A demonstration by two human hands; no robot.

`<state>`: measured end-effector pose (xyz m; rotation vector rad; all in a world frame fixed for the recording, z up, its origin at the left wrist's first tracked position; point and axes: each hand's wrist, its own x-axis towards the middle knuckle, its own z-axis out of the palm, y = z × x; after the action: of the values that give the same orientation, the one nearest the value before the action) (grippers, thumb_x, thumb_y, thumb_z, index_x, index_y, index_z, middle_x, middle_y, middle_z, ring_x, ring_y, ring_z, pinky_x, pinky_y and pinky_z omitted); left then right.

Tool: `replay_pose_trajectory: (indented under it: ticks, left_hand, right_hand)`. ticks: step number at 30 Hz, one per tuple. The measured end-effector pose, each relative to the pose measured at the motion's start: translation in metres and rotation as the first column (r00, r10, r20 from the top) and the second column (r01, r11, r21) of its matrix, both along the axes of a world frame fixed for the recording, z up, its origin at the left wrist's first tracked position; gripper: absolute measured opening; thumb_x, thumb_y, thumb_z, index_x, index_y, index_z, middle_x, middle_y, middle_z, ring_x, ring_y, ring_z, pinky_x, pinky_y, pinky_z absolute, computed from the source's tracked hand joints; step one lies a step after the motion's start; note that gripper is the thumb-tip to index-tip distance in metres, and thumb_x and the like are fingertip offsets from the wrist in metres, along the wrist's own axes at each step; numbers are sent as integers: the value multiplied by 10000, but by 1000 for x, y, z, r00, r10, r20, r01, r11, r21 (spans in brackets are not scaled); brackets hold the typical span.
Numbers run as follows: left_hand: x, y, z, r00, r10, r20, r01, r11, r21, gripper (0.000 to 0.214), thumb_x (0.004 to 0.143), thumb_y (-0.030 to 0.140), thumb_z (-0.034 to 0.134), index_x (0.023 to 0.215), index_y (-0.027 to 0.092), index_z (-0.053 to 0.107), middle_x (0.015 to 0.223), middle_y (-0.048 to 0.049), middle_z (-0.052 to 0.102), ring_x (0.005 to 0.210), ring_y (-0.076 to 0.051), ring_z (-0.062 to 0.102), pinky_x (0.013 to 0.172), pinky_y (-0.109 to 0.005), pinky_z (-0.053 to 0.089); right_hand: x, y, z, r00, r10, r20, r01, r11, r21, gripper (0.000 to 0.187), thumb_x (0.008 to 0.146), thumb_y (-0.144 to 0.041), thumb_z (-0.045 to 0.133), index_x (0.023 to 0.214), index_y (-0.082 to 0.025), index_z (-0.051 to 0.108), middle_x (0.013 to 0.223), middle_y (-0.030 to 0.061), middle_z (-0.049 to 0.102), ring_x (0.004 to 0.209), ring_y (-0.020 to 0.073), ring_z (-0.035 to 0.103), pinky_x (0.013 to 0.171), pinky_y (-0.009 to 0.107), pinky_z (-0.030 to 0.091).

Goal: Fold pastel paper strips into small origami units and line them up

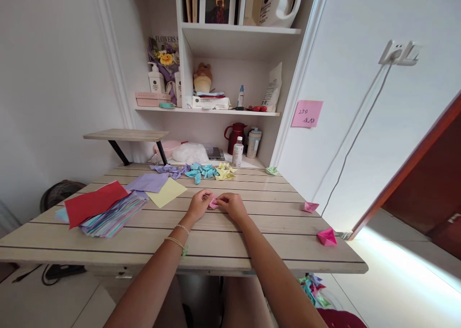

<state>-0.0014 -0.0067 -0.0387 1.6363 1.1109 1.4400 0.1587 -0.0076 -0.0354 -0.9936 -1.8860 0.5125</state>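
Small pink folded paper (213, 203), table-centre.

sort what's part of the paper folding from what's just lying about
Part of the folding: pink paper, pinched between left hand and right hand; stack of coloured sheets; folded pieces at the back; pink folded shapes on the right.
Lying about: water bottle; red jug; plastic bag; sticky note on the wall.

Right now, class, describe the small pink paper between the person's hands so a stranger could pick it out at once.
Start at the slatted wooden table below the white shelves. Near its middle the left hand and right hand meet, pinching the small pink paper between their fingertips. Unlike the two pink folded pieces by the table's right edge, it alone is held.
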Motion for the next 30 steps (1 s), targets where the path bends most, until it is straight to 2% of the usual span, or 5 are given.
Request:
replay_pose_trajectory:
  ticks: [5, 14, 18, 22, 30]
  left_hand:
    - [1, -2, 5, 999, 31, -11, -30, 997, 74, 166, 671, 315, 632, 698, 153, 653, 718, -46, 657, 720, -163, 577, 725, -268, 424]
    - [2, -5, 10, 905, -66, 421, 141, 978, -150, 319, 632, 345, 696, 874, 143, 649, 917, -88, 659, 761, -156, 613, 711, -282, 469]
    - [0, -6, 10, 874, -114, 472, 258, 932, -253, 378, 612, 283, 730, 955, 151, 644, 926, -90, 660, 760, -148, 624, 722, -287, 490]
    - [3, -7, 8, 895, -158, 417, 300, 905, -301, 361, 576, 283, 754, 885, 118, 664, 774, -78, 679, 706, -149, 626, 704, -281, 490]
    - [3, -5, 6, 916, -126, 380, 240, 933, -267, 361, 533, 290, 771, 827, 113, 659, 725, -57, 671, 638, -125, 603, 624, -242, 473]
  right_hand:
    - [-5, -4, 1, 1000, -18, 20, 18, 999, -32, 135, 702, -277, 594, 665, -174, 672, 621, 19, 665, 549, 125, 558, 548, 219, 407]
    - [-10, 0, 0, 942, -25, -334, -26, 989, -147, 205, 686, -359, 583, 616, -169, 554, 634, 23, 627, 597, 132, 556, 577, 234, 442]
    - [-6, 5, -2, 870, -56, -490, -61, 974, -219, 240, 654, -395, 612, 627, -174, 522, 629, 28, 630, 566, 131, 555, 545, 237, 442]
    - [-4, 4, -1, 900, -31, -434, -81, 968, -237, 245, 634, -397, 629, 616, -165, 555, 596, 25, 626, 532, 132, 546, 509, 234, 427]
    - [-3, 3, 0, 952, -67, -299, 30, 992, -126, 259, 679, -414, 596, 675, -165, 667, 694, 39, 642, 642, 151, 564, 614, 256, 449]
